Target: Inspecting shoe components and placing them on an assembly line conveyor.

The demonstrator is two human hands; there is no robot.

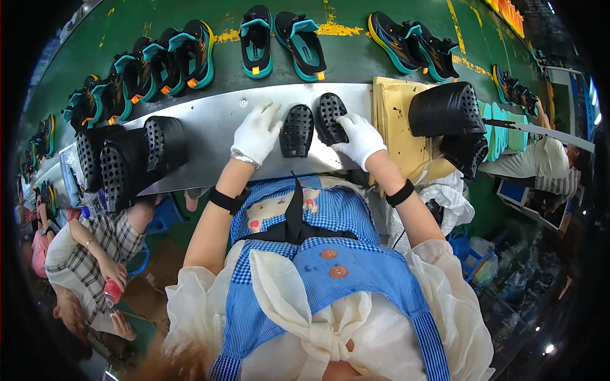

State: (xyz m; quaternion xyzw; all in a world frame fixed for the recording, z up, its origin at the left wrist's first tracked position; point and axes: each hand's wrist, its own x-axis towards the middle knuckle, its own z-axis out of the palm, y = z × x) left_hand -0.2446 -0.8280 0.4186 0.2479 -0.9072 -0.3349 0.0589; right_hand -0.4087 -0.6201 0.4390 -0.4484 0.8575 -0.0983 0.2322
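Note:
Two black, toe-shaped plastic shoe inserts with round holes lie side by side on a shiny metal plate (216, 114) before me. My left hand (257, 133), in a white glove, is beside the left insert (297, 131), fingers stretched out and nothing in its grasp. The white-gloved right hand (361, 138) has its thumb and fingers on the edge of the right insert (331, 120), which tilts slightly. Beyond the plate stand pairs of black and teal sports shoes (256, 44), toes pointing away.
Stacks of black perforated inserts stand at the left (136, 152) and right (447, 111). Yellowish paper sheets (397, 108) lie right of the plate on the green table (222, 16). A person (95, 247) sits at left holding a red bottle; another (540, 162) is at right.

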